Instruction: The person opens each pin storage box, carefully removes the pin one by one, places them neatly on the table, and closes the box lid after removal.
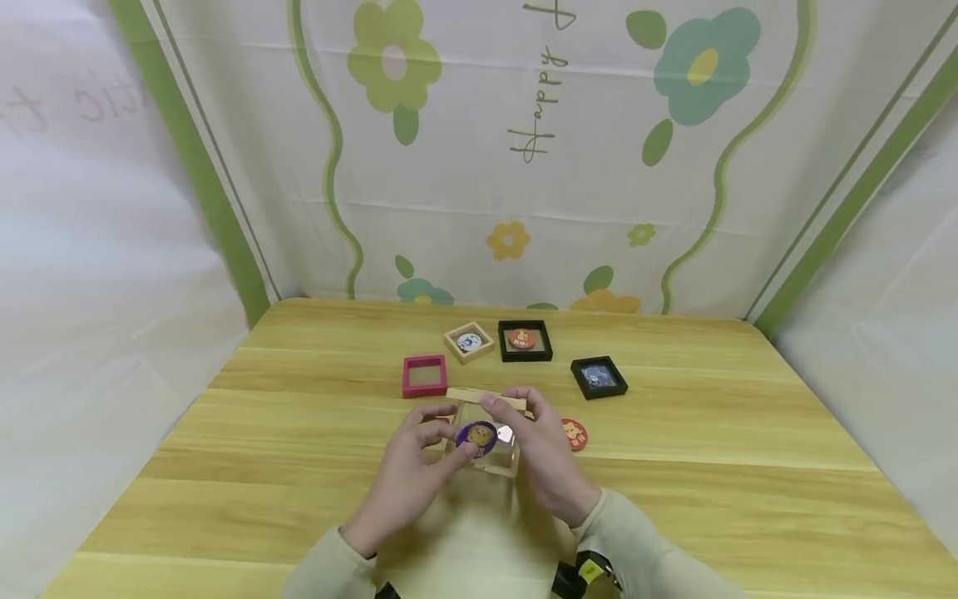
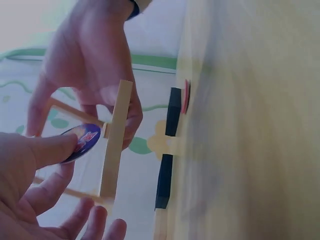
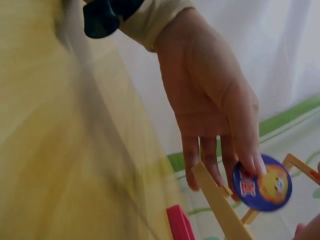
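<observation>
My left hand (image 1: pixel 407 474) pinches a round purple badge (image 1: pixel 476 438) with a yellow cartoon animal on it, its thumb on the badge. My right hand (image 1: pixel 550 462) grips the right side of a light wooden frame (image 1: pixel 486 399), which is unfolded into two parts with clear film between them. The badge lies in front of the film. In the left wrist view the badge (image 2: pixel 89 144) is tilted beside the frame's bar (image 2: pixel 117 145), above the table. The right wrist view shows my left thumb over the badge (image 3: pixel 267 187), with the frame's bar (image 3: pixel 220 202) beside it.
Beyond the hands are a pink frame (image 1: pixel 424 391), a small wooden frame (image 1: pixel 456 333) holding a white badge, a black frame (image 1: pixel 525 357) with a red badge, and another black frame (image 1: pixel 615 389). A red badge (image 1: pixel 575 433) lies right of my right hand.
</observation>
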A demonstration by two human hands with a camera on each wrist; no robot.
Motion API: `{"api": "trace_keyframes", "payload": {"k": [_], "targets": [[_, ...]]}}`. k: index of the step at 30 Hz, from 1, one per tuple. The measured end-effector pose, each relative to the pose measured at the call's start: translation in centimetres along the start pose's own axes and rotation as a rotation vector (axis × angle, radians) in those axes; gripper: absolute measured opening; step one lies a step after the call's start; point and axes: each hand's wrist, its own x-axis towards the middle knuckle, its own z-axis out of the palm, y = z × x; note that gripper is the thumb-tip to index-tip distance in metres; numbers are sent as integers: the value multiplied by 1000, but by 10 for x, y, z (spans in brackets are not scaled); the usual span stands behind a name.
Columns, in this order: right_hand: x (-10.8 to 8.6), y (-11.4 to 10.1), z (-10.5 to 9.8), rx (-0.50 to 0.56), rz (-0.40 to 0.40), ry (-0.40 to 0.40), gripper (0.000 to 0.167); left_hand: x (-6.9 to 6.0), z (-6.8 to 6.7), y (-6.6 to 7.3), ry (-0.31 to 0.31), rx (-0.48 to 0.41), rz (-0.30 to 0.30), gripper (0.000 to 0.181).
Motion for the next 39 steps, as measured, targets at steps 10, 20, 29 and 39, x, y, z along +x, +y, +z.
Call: {"api": "trace_keyframes", "payload": {"k": [10,20,29,39], "targets": [[23,-19,-43,-7,-43,89,49,11,-3,11,41,-103,-87,13],[46,-29,-76,67,-105,100,38,31,7,13,-134,-8,-97,17],[60,-30,-91,52,-134,107,33,48,26,12,-289,-76,-166,24],[67,-33,-101,56,-132,89,35,64,47,13,-367,-55,-240,22]]}}
